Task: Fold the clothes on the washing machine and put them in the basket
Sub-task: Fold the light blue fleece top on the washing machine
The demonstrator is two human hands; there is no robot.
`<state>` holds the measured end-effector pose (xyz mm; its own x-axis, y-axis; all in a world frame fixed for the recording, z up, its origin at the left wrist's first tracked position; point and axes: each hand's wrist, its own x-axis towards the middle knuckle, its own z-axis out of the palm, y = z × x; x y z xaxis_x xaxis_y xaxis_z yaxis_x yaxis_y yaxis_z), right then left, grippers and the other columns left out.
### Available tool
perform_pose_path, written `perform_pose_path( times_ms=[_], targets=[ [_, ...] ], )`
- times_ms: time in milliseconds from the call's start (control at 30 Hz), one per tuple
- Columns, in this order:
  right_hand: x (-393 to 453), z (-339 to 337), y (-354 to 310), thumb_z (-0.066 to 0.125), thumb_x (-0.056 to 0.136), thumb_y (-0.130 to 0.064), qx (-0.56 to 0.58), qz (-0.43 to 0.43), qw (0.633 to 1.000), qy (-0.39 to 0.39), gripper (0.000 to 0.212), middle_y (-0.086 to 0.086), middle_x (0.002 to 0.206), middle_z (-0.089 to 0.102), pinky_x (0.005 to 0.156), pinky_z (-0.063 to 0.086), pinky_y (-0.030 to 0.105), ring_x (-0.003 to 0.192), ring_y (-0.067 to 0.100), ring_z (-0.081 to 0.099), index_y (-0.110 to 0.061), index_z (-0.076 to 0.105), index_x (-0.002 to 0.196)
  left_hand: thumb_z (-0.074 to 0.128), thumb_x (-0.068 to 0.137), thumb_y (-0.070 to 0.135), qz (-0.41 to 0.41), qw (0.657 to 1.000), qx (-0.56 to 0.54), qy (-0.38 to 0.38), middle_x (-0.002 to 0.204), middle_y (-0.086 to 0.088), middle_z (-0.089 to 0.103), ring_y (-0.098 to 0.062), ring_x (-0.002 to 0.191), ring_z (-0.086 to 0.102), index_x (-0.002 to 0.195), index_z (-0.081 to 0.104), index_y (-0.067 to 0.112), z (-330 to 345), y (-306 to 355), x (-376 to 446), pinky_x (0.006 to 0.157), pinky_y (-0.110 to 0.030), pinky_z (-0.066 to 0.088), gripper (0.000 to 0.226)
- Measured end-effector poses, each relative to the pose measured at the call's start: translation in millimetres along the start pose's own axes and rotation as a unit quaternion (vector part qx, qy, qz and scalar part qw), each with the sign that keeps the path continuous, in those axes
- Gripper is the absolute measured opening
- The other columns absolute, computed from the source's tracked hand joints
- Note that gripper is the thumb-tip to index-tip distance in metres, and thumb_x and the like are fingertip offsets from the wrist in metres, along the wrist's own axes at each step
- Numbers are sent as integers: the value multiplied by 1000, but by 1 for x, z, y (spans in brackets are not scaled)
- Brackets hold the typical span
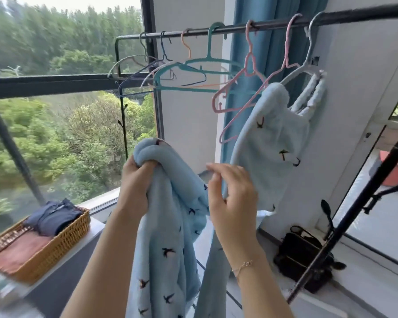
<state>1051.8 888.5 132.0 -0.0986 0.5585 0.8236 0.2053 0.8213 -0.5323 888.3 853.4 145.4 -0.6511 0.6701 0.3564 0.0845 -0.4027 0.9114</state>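
Blue garment (168,237) bunched in left hand (136,180); hem seemingly cropped.

This is a home's glazed balcony used for laundry drying. A black clothes rail (285,22) runs across the top toward one o'clock, hung with plastic hangers (207,72) in teal, pink and grey, one carrying a pale blue garment (274,145). A blue curtain (262,53) hangs at twelve o'clock. At eight o'clock a wicker basket (55,246) of folded clothes sits on a white surface (94,228). Big windows (55,134) at ten o'clock look down onto treetops.
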Motion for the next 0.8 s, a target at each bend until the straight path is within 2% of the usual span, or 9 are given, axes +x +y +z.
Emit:
perform_pose_path(
  times_ms=[67,200,333,433,533,600,667,700,800],
  targets=[
    [-15,10,1,46,91,-19,41,19,999,-30,28,-8,87,71,81,49,26,86,9,62,-16,72,100,44,92,2,-8,999,-1,41,87,2,72,-12,86,71,96,68,32,-22,2,-3,67,-22,56,39],
    [-37,47,8,49,85,-23,144,163,957,-194,24,-12,78,69,67,49,17,75,7,65,-29,71,94,44,94,11,-53,993,-73,73,76,1,68,-13,80,67,96,65,24,-71,9,-9,63,-21,55,24],
    [-76,100,34,59,84,-8,84,237,904,-347,24,-3,97,70,79,50,26,83,10,62,-22,70,101,47,98,32,-72,974,-153,152,76,2,73,-8,78,70,75,77,23,-124,28,-20,62,-19,55,39],
    [-118,148,34,67,82,-30,37,260,832,-488,59,5,122,57,93,47,37,105,22,56,-23,45,136,57,84,39,-55,962,-176,201,84,0,73,-10,80,71,83,75,21,-167,50,-25,67,-21,57,26],
    [-153,208,10,70,72,-54,128,253,800,-529,103,-2,130,56,94,50,45,112,21,58,-36,8,152,50,90,40,-30,959,-193,204,74,4,73,-7,74,71,64,78,22,-215,65,-21,64,-20,56,41],
    [-161,241,-21,71,78,-44,188,322,740,-560,78,-11,120,64,90,52,29,103,2,62,-22,35,144,42,96,39,-19,955,-207,210,68,6,72,-4,68,70,56,76,22,-246,75,-24,62,-18,55,55],
    [-171,275,-55,70,81,-25,217,341,676,-616,24,-2,89,70,69,52,23,76,0,65,-9,63,97,46,92,39,-3,946,-216,243,72,7,72,-4,72,70,63,78,22,-290,84,-33,65,-18,55,46],
    [-175,283,-64,71,77,-28,209,344,666,-628,20,1,83,71,66,52,28,76,7,66,-10,65,84,50,89,39,6,941,-240,238,78,6,72,-4,79,70,73,79,22,-303,87,-37,71,-18,55,37],
    [-187,329,-118,78,76,-28,295,380,654,-584,20,7,92,75,80,58,37,93,22,70,-15,74,90,52,94,44,25,928,-234,289,86,7,69,-3,91,66,101,70,25,-373,93,-55,81,-16,52,28]
  ],
)
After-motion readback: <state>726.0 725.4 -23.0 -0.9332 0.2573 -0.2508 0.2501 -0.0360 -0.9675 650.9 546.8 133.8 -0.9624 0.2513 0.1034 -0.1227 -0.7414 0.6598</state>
